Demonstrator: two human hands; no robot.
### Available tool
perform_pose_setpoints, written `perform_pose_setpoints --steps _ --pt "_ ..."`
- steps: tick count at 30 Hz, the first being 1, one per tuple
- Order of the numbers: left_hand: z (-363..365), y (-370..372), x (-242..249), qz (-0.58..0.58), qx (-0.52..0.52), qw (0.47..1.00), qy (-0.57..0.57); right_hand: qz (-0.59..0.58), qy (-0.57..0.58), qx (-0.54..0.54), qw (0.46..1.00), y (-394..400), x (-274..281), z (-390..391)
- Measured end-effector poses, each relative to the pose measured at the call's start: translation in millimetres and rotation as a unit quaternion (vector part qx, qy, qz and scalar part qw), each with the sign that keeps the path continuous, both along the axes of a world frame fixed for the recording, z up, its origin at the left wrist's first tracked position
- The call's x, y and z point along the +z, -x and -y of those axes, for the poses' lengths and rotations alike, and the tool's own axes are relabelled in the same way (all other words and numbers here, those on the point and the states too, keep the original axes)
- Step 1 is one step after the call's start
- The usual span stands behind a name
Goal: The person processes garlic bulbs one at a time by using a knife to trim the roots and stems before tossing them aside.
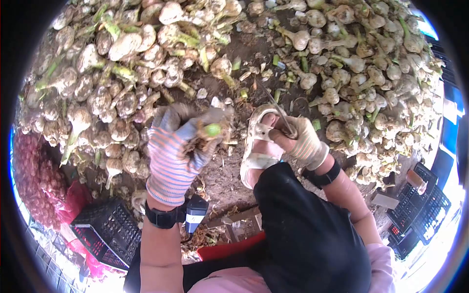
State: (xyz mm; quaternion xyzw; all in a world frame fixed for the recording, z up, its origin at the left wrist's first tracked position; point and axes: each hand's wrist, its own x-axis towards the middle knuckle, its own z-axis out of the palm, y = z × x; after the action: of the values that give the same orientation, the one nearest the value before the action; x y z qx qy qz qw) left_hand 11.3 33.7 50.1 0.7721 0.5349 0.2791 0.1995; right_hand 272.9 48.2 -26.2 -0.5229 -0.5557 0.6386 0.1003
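My left hand (178,146), in a striped work glove with dirty fingertips, is closed around a garlic bulb (218,118). The green cut end of its stem faces up, and the bulb is partly hidden and blurred. My right hand (299,139), also gloved, grips a knife (276,105) whose thin blade points up and to the left; its handle is mostly hidden by the fingers. Just beside this hand is my sandalled foot (259,141). Cut green stem pieces (244,93) lie on the soil ahead of both hands.
Heaps of garlic with stems rise on the left (97,97) and right (371,83). A red net sack (39,171) and a black crate (110,229) stand at the lower left. More black crates (415,205) are at the right. Bare soil (224,171) runs between the heaps.
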Motion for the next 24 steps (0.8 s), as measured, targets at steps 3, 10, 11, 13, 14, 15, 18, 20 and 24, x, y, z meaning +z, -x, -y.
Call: perform_pose_setpoints --steps 3,10,11,13,14,15,18,20,24 --pt "15.3 -12.3 3.8 0.246 0.136 0.929 0.243 -0.009 -0.001 -0.020 1.000 17.6 0.4 2.4" --pt "28.7 -14.8 -6.3 0.438 0.188 0.790 0.386 -0.026 -0.043 0.057 0.997 26.6 16.8 -6.9" --pt "31.7 -14.6 -12.3 0.432 0.199 0.793 0.381 -0.014 -0.092 0.077 0.993 27.1 19.0 -8.1" --pt "22.5 -11.5 -16.1 0.366 0.151 0.867 0.303 -0.002 -0.140 0.098 0.985 26.9 27.2 -11.9" --pt "18.2 -10.6 -15.5 0.292 0.099 0.926 0.220 0.009 -0.149 0.118 0.982 25.4 33.5 -13.7" --pt "17.8 -10.0 -7.6 0.324 0.119 0.881 0.323 0.021 -0.159 0.137 0.978 24.0 36.5 -14.0" --pt "24.2 -11.8 -16.7 0.358 0.131 0.861 0.337 -0.012 -0.167 0.078 0.983 20.6 33.5 -12.7" --pt "22.8 -16.4 -14.1 0.384 0.124 0.839 0.365 0.025 -0.186 0.095 0.978 21.3 37.0 -13.7" --pt "35.8 -13.3 -16.5 0.349 0.108 0.826 0.429 0.053 -0.226 0.149 0.961 23.6 42.5 -12.9"
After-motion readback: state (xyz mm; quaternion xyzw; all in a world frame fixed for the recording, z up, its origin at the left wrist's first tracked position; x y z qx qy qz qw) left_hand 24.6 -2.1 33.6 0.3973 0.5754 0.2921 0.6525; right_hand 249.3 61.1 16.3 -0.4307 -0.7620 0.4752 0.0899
